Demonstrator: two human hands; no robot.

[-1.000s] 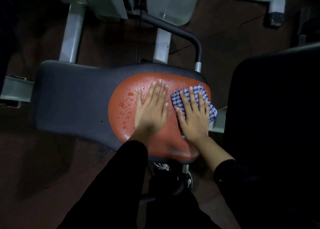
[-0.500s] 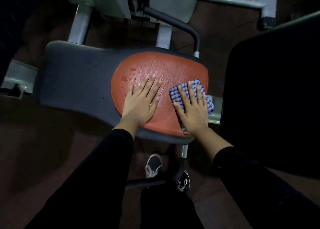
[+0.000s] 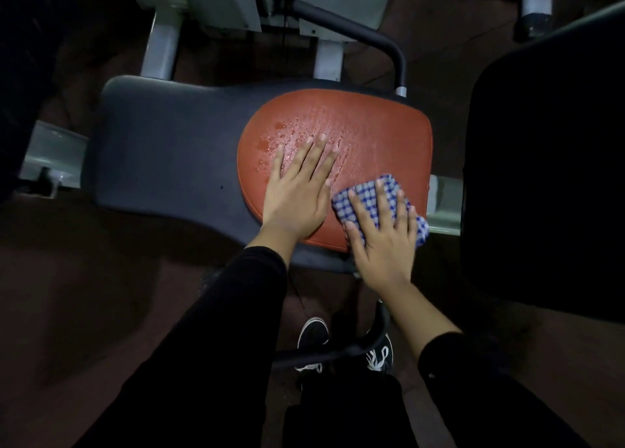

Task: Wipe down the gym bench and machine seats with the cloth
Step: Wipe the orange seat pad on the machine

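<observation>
A machine seat (image 3: 162, 150) with a dark grey pad and an orange-red panel (image 3: 378, 133) lies below me. Water droplets and wet streaks cover the panel's left and middle. My left hand (image 3: 297, 190) rests flat on the orange panel, fingers straight. My right hand (image 3: 382, 234) presses a blue-and-white checked cloth (image 3: 368, 194) flat against the panel's near right corner, fingers spread over it. Most of the cloth is hidden under that hand.
A dark curved handle bar (image 3: 365, 38) rises behind the seat, with the machine's pale frame (image 3: 162, 41) beyond. A large black pad (image 3: 548, 163) stands close on the right. My shoes (image 3: 345, 346) and a floor-level bar (image 3: 338, 349) sit below the seat.
My right hand has drawn the cloth back toward the near right corner of the orange panel, leaving wet streaks. My left hand stays flat on the panel.
</observation>
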